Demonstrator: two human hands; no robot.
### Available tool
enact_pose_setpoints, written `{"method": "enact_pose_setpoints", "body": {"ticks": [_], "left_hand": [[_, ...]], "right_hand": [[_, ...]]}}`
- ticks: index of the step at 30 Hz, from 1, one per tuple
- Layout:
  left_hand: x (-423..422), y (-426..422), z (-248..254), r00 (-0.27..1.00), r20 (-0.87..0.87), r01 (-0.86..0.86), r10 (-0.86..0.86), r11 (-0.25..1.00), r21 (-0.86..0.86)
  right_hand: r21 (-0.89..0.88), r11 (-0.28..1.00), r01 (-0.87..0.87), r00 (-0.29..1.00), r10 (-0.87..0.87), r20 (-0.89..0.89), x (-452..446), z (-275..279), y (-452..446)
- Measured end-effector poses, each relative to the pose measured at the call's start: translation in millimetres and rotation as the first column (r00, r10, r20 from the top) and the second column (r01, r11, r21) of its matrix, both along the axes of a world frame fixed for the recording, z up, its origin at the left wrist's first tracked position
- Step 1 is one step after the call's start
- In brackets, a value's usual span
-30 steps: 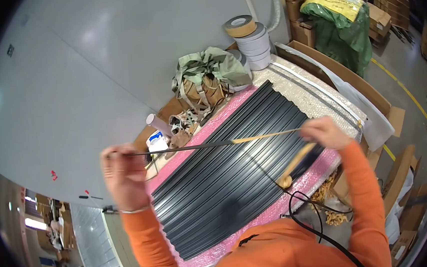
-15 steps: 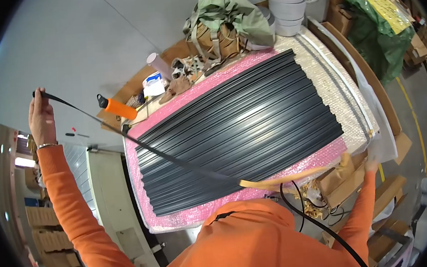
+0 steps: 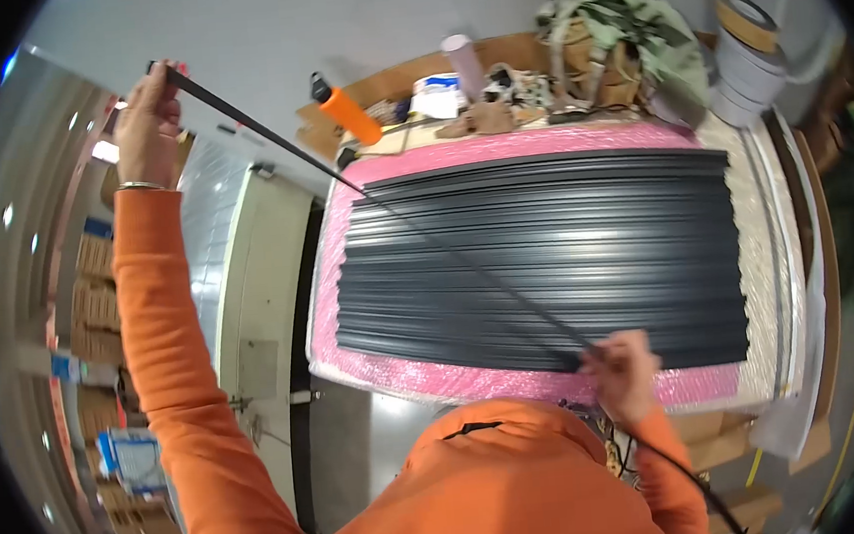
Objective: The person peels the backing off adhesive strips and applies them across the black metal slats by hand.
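Note:
My left hand [image 3: 147,128], raised at the upper left, pinches the end of a long black strip [image 3: 258,128]. The strip runs taut and slanting down to my right hand [image 3: 624,377], whose fingers are closed on it near the table's front edge. Below the strip lie dark ribbed lengths [image 3: 546,248], side by side as one wide sheet on pink bubble wrap [image 3: 415,370]. A black cord-like length [image 3: 689,472] trails below my right hand; I cannot tell whether it is the same strip.
Along the table's back stand an orange bottle [image 3: 350,115], a pale pink tumbler [image 3: 464,68], and a green and tan backpack [image 3: 621,51]. Stacked rolls [image 3: 748,71] are at the back right. Cardboard [image 3: 716,435] sits by the front right, and a pale cabinet [image 3: 273,289] at left.
My right hand has moved left from the far right onto the black strip. The tan band that hung from the strip is out of sight. My left hand has shifted up and right in view.

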State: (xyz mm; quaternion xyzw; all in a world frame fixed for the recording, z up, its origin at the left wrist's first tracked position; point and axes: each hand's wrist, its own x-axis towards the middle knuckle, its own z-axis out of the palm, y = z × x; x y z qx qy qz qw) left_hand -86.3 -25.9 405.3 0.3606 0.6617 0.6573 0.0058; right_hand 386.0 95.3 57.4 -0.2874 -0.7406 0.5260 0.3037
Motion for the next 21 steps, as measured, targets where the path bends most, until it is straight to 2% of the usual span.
{"method": "enact_pose_setpoints", "body": {"ticks": [1, 2, 3, 4, 5, 6, 7, 8, 9, 11, 12, 14, 16, 17, 19, 20, 21], "left_hand": [[-19.8, -11.9, -16.7, 0.999, 0.039, -0.032, 0.028, 0.994, 0.109], [-8.2, -21.3, -40.2, 0.983, -0.153, -0.108, 0.098, 0.993, -0.055], [-22.2, -36.9, -56.3, 0.986, 0.164, 0.022, -0.023, 1.0, 0.007], [-15.8, -45.6, -81.7, 0.926, 0.363, 0.087, -0.108, 0.993, 0.074], [0.6, -42.9, -107.3, 0.87, 0.493, -0.079, 0.0, 0.987, 0.14], [3.6, -46.2, -141.3, 0.82, 0.572, -0.157, 0.008, 0.965, 0.211], [7.2, -53.7, -174.7, 0.787, 0.592, 0.0, -0.172, 0.96, 0.279], [22.4, -49.4, -204.6, 0.736, 0.664, -0.115, -0.135, 0.941, 0.318], [16.2, -55.4, -247.8, 0.708, 0.679, -0.062, -0.193, 0.941, 0.333], [45.0, -44.6, -297.7, 0.615, 0.731, -0.006, -0.295, 0.926, 0.379], [44.3, -44.1, -327.6, 0.5, 0.806, -0.033, -0.316, 0.923, 0.382], [47.1, -36.8, -359.8, 0.413, 0.876, -0.12, -0.249, 0.939, 0.323], [26.9, -34.0, -383.0, 0.366, 0.926, -0.237, -0.096, 0.952, 0.192], [6.8, -36.6, -400.7, 0.356, 0.93, -0.249, -0.096, 0.949, 0.193], [-35.5, -55.0, -438.9, 0.494, 0.856, -0.231, 0.154, 0.972, -0.041], [-54.2, -57.9, -447.9, 0.538, 0.815, -0.257, 0.215, 0.963, -0.084], [-73.1, -62.1, -456.6, 0.601, 0.752, -0.25, 0.27, 0.957, -0.144]], "right_hand": [[-0.198, 0.98, -0.009, 1.0, 0.008, -0.003, 15.6, 22.0, 19.6], [-0.385, 0.922, -0.038, 0.996, 0.002, -0.094, 25.2, 41.0, 40.5], [-0.387, 0.921, -0.051, 0.974, -0.04, -0.224, 34.9, 48.7, 61.6], [-0.372, 0.928, -0.037, 0.983, -0.033, -0.179, 49.7, 60.2, 87.2], [-0.29, 0.957, 0.033, 0.998, -0.046, -0.037, 65.5, 73.3, 114.0], [-0.316, 0.946, 0.068, 0.992, -0.098, -0.081, 69.1, 95.6, 133.8], [-0.21, 0.973, 0.097, 0.993, -0.108, -0.041, 76.3, 109.7, 160.7], [-0.225, 0.971, 0.081, 0.996, -0.088, -0.022, 72.3, 134.3, 174.5], [-0.193, 0.977, 0.085, 0.996, -0.081, 0.026, 79.7, 138.5, 198.8], [-0.084, 0.996, -0.021, 1.0, 0.02, -0.017, 91.8, 120.8, 245.1], [-0.152, 0.985, -0.085, 0.996, 0.089, 0.023, 86.5, 126.3, 254.6], [-0.158, 0.986, -0.046, 0.983, 0.073, 0.169, 57.0, 112.9, 256.5], [-0.197, 0.98, 0.042, 0.94, 0.027, 0.339, 24.9, 80.7, 251.7], [-0.235, 0.971, 0.053, 0.94, 0.031, 0.339, 11.0, 53.8, 249.2], [-0.348, 0.929, 0.124, 0.947, -0.007, 0.32, -31.2, 6.1, 234.4], [-0.419, 0.889, 0.184, 0.95, -0.052, 0.306, -55.8, -11.8, 222.0], [-0.472, 0.868, 0.156, 0.958, -0.017, 0.285, -73.2, -33.1, 221.0]]}}
